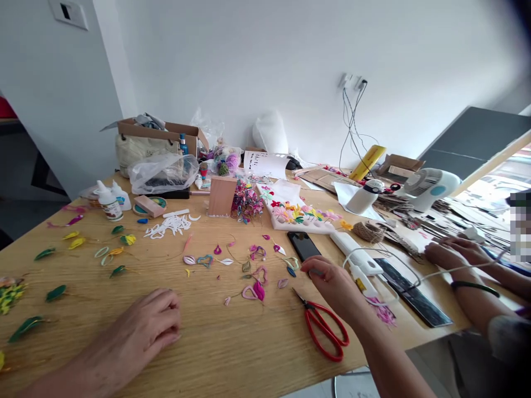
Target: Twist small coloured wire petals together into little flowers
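My left hand rests palm down on the wooden table, fingers curled loosely, holding nothing. My right hand reaches toward the black phone; its fingertips are pinched on a small greenish piece I cannot make out. Red-handled scissors lie just under my right wrist. Small coloured wire petals are scattered between my two hands.
Another person's hands rest at the right, near a white cable and a dark tablet. Green and yellow leaf shapes lie at left. Glue bottles, a cardboard box, a foam board with flowers, twine and a fan stand behind.
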`<act>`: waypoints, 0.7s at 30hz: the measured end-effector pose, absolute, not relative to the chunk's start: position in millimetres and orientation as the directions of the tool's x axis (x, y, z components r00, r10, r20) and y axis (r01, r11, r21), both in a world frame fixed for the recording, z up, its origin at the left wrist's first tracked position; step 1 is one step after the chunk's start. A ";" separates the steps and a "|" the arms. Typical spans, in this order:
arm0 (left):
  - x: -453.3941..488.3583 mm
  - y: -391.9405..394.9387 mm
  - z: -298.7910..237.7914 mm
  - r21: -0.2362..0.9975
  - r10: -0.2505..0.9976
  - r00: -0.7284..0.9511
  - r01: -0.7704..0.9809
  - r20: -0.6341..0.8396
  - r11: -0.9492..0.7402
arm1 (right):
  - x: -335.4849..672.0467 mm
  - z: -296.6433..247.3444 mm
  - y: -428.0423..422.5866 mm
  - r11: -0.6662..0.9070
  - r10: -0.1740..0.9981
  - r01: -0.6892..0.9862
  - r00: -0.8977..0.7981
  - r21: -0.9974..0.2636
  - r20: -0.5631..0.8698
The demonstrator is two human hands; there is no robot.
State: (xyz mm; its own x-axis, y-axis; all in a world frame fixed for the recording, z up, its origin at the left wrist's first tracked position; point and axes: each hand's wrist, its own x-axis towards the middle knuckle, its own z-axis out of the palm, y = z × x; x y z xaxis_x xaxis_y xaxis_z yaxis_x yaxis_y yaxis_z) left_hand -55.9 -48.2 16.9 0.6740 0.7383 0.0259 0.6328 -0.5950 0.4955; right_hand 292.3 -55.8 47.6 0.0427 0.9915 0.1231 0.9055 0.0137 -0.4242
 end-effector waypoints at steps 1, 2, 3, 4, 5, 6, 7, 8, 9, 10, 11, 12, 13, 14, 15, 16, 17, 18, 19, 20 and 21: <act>-57.4 -47.7 15.8 0.489 0.737 0.676 0.637 0.017 -0.596 | 290.1 47.0 -53.2 0.012 0.992 0.918 0.040 -0.397 0.122; -58.9 -47.3 15.1 0.485 0.739 0.673 0.642 0.015 -0.594 | 286.5 46.2 -50.3 0.022 0.993 0.926 0.023 -0.377 0.114; -60.1 -47.0 15.0 0.486 0.742 0.670 0.643 0.018 -0.592 | 282.0 45.1 -47.3 0.037 0.994 0.933 0.001 -0.359 0.105; -61.0 -46.8 15.3 0.488 0.746 0.666 0.642 0.027 -0.591 | 276.9 43.8 -44.1 0.051 0.995 0.939 -0.020 -0.341 0.095; -61.7 -46.6 15.9 0.491 0.752 0.658 0.643 0.039 -0.588 | 271.4 42.4 -40.9 0.065 0.996 0.944 -0.040 -0.323 0.083; -62.2 -46.5 16.7 0.493 0.758 0.650 0.643 0.054 -0.586 | 266.0 41.0 -37.8 0.077 0.996 0.949 -0.059 -0.305 0.069; -62.9 -46.2 17.6 0.496 0.765 0.641 0.643 0.068 -0.583 | 260.8 39.6 -35.0 0.091 0.995 0.952 -0.078 -0.291 0.055; -63.8 -45.8 18.4 0.496 0.773 0.630 0.648 0.078 -0.578 | 256.1 38.2 -32.5 0.107 0.994 0.953 -0.100 -0.282 0.039; -65.0 -45.2 19.0 0.494 0.784 0.616 0.659 0.078 -0.567 | 252.0 36.9 -30.4 0.124 0.992 0.953 -0.122 -0.277 0.023; -66.8 -44.4 19.3 0.490 0.797 0.599 0.675 0.072 -0.552 | 248.8 35.6 -28.7 0.140 0.990 0.951 -0.144 -0.274 0.006; -69.0 -43.2 19.5 0.485 0.805 0.590 0.688 0.059 -0.540 | 246.5 34.4 -27.5 0.151 0.987 0.950 -0.160 -0.273 -0.009; -71.6 -41.8 19.6 0.477 0.812 0.582 0.701 0.047 -0.530 | 245.0 33.4 -26.5 0.157 0.985 0.951 -0.169 -0.268 -0.022; -74.3 -40.3 19.8 0.470 0.817 0.575 0.710 0.043 -0.524 | 244.5 32.5 -25.8 0.155 0.985 0.954 -0.170 -0.258 -0.036; -77.1 -38.7 20.3 0.464 0.821 0.569 0.715 0.048 -0.523 | 244.7 32.0 -25.2 0.143 0.986 0.960 -0.159 -0.242 -0.046; -79.7 -37.0 21.2 0.461 0.823 0.564 0.716 0.061 -0.525 | 245.3 31.8 -24.8 0.123 0.989 0.967 -0.138 -0.222 -0.051; -81.8 -35.5 22.5 0.459 0.826 0.557 0.713 0.086 -0.529 | 246.0 32.0 -24.7 0.102 0.992 0.974 -0.115 -0.204 -0.051; -83.5 -34.2 24.5 0.459 0.832 0.544 0.715 0.108 -0.528 | 246.3 32.6 -24.7 0.088 0.994 0.976 -0.099 -0.199 -0.047; -84.7 -33.2 27.1 0.457 0.842 0.523 0.722 0.132 -0.520 | 246.0 33.5 -25.1 0.091 0.994 0.973 -0.102 -0.214 -0.039; -85.2 -32.7 30.1 0.455 0.854 0.498 0.731 0.154 -0.508 | 244.7 34.4 -25.9 0.113 0.992 0.961 -0.124 -0.253 -0.030; -85.3 -32.5 33.4 0.452 0.871 0.460 0.749 0.171 -0.484 | 242.2 35.3 -27.0 0.149 0.986 0.938 -0.163 -0.312 -0.019; -85.0 -32.7 36.7 0.452 0.889 0.416 0.766 0.192 -0.456 | 238.6 35.7 -28.3 0.194 0.977 0.904 -0.213 -0.381 -0.008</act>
